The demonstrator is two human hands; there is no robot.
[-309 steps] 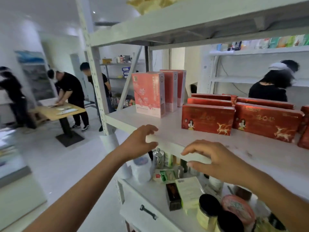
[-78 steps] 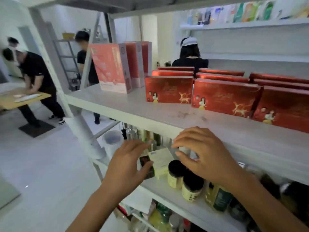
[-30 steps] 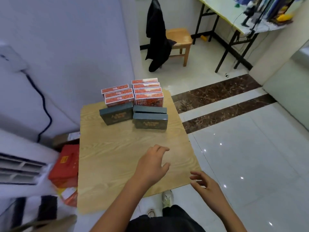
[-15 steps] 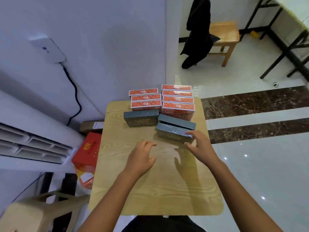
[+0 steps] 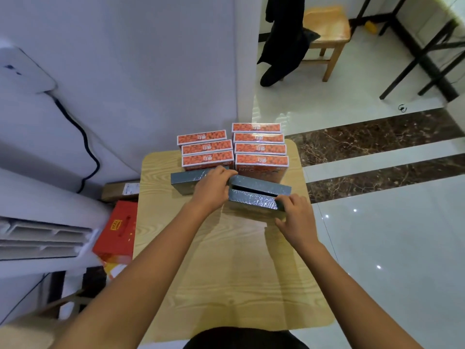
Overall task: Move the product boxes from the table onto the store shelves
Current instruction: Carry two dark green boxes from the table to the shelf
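The pick-up step is in hand: a load of boxes is being taken from the table (image 5: 226,273), and nothing of it is lifted yet. The near grey box (image 5: 251,201) is gripped at its right end by the right hand (image 5: 294,215), with the fingers on its top and the thumb on its front face. The left hand (image 5: 214,188) is laid with curled fingers at the left end of the same pair of grey boxes, partly over the left grey box (image 5: 185,178). Its fingertips are hidden by the back of the hand, so it cannot be told whether a grip is already made there.

For the next move, a firm hold at both ends is judged to be needed. The near box, perhaps together with the far grey box (image 5: 261,185) just behind it, can then be raised level and carried off. The shelves are not in view, so a turn away from the table will be called for. The film on the boxes looks glossy, so some slipping may be expected.

The count is as follows. 3 grey boxes are seen: 1 at the left and 2 at the right, close together. Behind them 7 orange boxes (image 5: 260,149) are seen, 3 in the left row and 4 in the right row. All 10 are on the table.
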